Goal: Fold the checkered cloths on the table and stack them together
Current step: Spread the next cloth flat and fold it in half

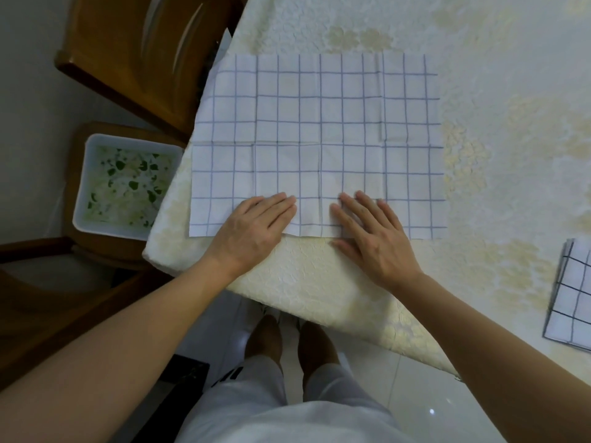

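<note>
A white cloth with a thin blue-grey check (319,139) lies spread flat on the table, creased along earlier fold lines. My left hand (256,225) rests palm down with straight fingers on the cloth's near edge, left of centre. Beside it, my right hand (367,228) lies flat on the same edge, fingers spread, its thumb off the cloth on the tablecloth. At the right edge of the view sits a folded checkered cloth stack (572,295), partly cut off.
The table wears a cream embossed tablecloth (479,59) whose near edge drapes toward me. A wooden chair (134,59) stands at the left. A white square tray (124,183) with green-patterned contents sits on a stool below it. My feet are on the tiled floor.
</note>
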{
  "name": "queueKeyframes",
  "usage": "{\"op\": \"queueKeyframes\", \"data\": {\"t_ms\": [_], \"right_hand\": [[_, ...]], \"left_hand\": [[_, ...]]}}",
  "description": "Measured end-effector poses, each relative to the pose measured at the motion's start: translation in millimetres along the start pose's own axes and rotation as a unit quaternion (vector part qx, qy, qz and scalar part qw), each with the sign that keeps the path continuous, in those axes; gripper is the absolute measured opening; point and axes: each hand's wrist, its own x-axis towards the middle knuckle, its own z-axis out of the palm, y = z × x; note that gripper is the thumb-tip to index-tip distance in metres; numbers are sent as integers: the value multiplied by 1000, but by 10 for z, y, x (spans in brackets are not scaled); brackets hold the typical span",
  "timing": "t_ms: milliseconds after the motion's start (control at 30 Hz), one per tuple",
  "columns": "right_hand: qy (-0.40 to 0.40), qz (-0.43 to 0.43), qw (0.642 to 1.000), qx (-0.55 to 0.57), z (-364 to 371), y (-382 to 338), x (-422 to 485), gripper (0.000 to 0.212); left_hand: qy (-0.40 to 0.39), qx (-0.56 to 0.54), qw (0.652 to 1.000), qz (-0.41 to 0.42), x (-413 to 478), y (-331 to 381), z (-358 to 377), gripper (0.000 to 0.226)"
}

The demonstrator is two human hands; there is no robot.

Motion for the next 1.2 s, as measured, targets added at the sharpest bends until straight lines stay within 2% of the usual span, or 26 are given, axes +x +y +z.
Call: {"op": "queueKeyframes", "data": {"t_ms": [333, 500, 600, 733, 833, 967, 1067, 1200], "right_hand": [[24, 15, 1000, -6, 29, -52, -20, 65], [62, -5, 998, 7, -14, -54, -232, 48], [47, 14, 999, 15, -64, -117, -489, 48], [27, 45, 998, 18, -76, -310, -840, 49], [25, 72, 996, 42, -75, -458, -1125, 48], [9, 109, 992, 70, -75, -646, -1413, 48], [18, 145, 986, 86, -26, -698, -1527, 46], [39, 149, 983, 102, 37, -678, -1679, 45]], "left_hand": [[7, -29, 999, -22, -38, 48, -47, 41], [10, -55, 998, 10, -179, 123, -52, 41], [13, -60, 998, 30, -350, 128, -83, 44], [-8, -71, 996, 53, -599, 168, -157, 62], [0, -71, 995, 67, -751, 165, -181, 61], [5, -71, 993, 90, -849, 152, -213, 49], [5, -73, 994, 87, -918, 168, -226, 51], [-21, -78, 995, 57, -971, 271, -254, 63]]}}
